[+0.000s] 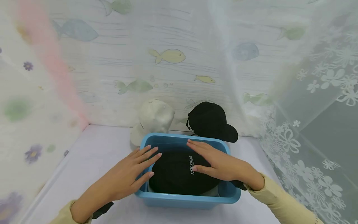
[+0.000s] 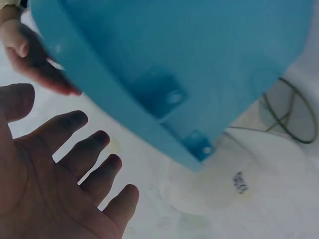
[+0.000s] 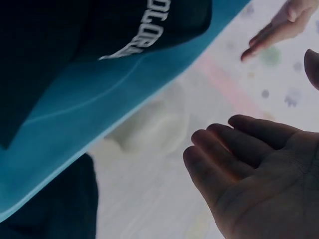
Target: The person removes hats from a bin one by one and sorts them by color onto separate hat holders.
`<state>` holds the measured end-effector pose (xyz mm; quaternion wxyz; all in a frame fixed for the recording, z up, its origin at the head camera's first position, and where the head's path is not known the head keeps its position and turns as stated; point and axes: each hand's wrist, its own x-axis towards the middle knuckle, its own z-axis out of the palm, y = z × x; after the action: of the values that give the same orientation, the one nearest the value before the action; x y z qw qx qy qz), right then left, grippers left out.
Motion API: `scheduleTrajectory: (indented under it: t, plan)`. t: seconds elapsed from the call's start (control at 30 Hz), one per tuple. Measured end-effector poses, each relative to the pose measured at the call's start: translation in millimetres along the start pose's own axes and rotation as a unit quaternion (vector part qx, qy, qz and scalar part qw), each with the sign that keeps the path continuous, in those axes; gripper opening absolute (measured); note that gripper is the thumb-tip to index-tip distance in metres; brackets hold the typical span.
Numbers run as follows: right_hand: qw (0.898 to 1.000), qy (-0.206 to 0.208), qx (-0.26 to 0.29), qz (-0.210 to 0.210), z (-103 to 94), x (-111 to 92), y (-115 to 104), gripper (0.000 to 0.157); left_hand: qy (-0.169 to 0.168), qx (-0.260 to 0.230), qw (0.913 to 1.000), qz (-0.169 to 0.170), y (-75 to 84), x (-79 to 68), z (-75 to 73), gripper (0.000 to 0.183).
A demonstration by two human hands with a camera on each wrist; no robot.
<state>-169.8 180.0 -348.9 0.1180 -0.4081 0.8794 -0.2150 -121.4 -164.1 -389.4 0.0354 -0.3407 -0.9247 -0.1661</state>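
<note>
A blue plastic tub [image 1: 184,197] holds a black cap [image 1: 174,175] with white lettering on it, and a bit of grey material [image 1: 211,192] shows beneath the cap. My left hand [image 1: 127,174] hovers over the tub's left side with its fingers spread. Above the right part of the same cap is my right hand [image 1: 216,163], fingers straight and thumb apart. Both wrist views show bare palms, the left hand [image 2: 60,172] and the right hand [image 3: 264,174], with nothing in them. The lettered cap [image 3: 149,30] also appears in the right wrist view.
Behind the tub sit a white cap [image 1: 156,115] at the left and another black cap [image 1: 208,119] at the right, its brim pointing right. A white surface [image 1: 103,146] lies under everything. Sheer fabric with printed fish [image 1: 170,56] hangs at the back.
</note>
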Motion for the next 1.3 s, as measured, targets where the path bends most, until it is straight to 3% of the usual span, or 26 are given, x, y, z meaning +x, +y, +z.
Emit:
scheduleTrajectory:
  t: [0.2, 0.47, 0.77, 1.0, 1.3]
  plan:
    - [0.999, -0.032, -0.010, -0.024, 0.6, 25.9, -10.0, 0.077, 0.026, 0.030, 0.9988, -0.030, -7.3, -20.9, 19.2, 0.060]
    - [0.997, -0.050, 0.004, -0.051, 10.4, 53.9, -9.9, 0.073, 0.048, 0.056, 0.9972, -0.007, -10.6, -31.1, 39.8, 0.059]
    - [0.994, -0.095, -0.010, -0.054, 28.7, 77.3, -6.2, 0.073, 0.065, 0.090, 0.9936, -0.019, -13.6, -31.0, 40.8, 0.064]
    - [0.991, -0.123, -0.014, -0.056, 51.0, 94.8, 2.9, 0.076, 0.071, 0.093, 0.9931, -0.007, -17.9, -31.1, 41.7, 0.066]
    - [0.992, -0.106, -0.057, -0.028, 65.5, 102.7, 0.5, 0.072, 0.064, 0.075, 0.9951, 0.003, -19.7, -31.6, 41.4, 0.066]
